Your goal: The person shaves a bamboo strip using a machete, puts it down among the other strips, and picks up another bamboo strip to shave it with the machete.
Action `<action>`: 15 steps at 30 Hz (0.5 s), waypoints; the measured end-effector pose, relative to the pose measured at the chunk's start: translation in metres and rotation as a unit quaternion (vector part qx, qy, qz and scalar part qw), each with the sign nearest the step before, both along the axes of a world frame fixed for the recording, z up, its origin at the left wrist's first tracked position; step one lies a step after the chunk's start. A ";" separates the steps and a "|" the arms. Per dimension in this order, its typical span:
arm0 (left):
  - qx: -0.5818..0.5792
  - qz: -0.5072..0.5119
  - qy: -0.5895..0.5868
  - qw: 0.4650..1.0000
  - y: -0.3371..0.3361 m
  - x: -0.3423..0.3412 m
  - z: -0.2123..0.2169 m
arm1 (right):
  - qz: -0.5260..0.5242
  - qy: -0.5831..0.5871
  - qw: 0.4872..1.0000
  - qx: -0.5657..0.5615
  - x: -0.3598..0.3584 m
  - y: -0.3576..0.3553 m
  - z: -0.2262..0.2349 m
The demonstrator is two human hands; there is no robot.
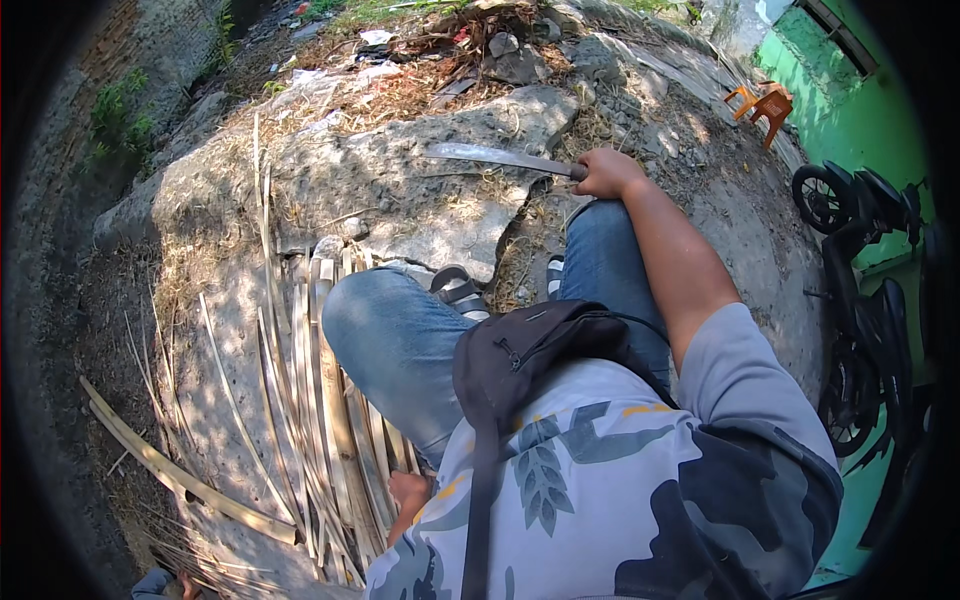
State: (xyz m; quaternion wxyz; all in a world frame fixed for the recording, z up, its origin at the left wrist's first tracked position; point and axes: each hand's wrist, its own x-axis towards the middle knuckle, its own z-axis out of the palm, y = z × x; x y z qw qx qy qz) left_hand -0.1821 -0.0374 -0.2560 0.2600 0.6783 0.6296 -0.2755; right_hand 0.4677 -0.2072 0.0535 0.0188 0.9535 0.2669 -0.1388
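Note:
My right hand (608, 173) is closed round the dark handle of a machete (500, 157), resting by my right knee. The long, curved blade points left over the rough ground. Low beside my left thigh, my left hand (408, 490) has its fingers curled at the edge of a pile of split bamboo strips (335, 410). Whatever those fingers hold, if anything, is hidden. The strips lie lengthwise along my left side, pale and of uneven width. A thicker, bent bamboo piece (190, 480) lies apart, farther left.
A broken concrete slab (400, 160) with a cracked edge lies ahead, litter and dry debris behind it. At right stand a black motorcycle (860, 290), an orange plastic chair (765, 108) and a green wall (815, 85). Another person's hand (188, 586) shows at the lower left.

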 end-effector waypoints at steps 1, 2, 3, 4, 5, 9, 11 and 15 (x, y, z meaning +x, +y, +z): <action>-0.015 -0.013 0.000 1.000 0.003 -0.008 -0.003 | 0.000 -0.004 1.000 0.014 0.001 -0.001 -0.002; -0.013 -0.012 -0.001 1.000 0.001 -0.014 -0.006 | 0.001 -0.004 1.000 0.016 0.005 -0.002 -0.003; 0.005 -0.029 -0.021 0.999 -0.003 -0.019 -0.007 | 0.001 -0.009 1.000 0.016 0.004 -0.002 0.000; 0.023 -0.047 -0.033 0.998 -0.006 -0.026 -0.005 | -0.001 -0.006 1.000 0.018 0.002 -0.002 0.000; 0.025 -0.048 -0.031 0.998 -0.006 -0.032 -0.002 | -0.002 -0.004 1.000 0.020 0.001 -0.001 0.001; 0.053 0.032 -0.038 0.997 -0.011 -0.066 -0.001 | 0.003 0.010 1.000 0.027 -0.002 0.006 0.004; 0.063 0.060 -0.067 0.994 -0.013 -0.068 0.007 | 0.007 0.013 1.000 0.028 -0.004 0.013 0.005; 0.113 0.108 -0.148 0.977 -0.011 -0.071 0.030 | 0.017 0.040 0.999 0.007 -0.008 0.014 0.009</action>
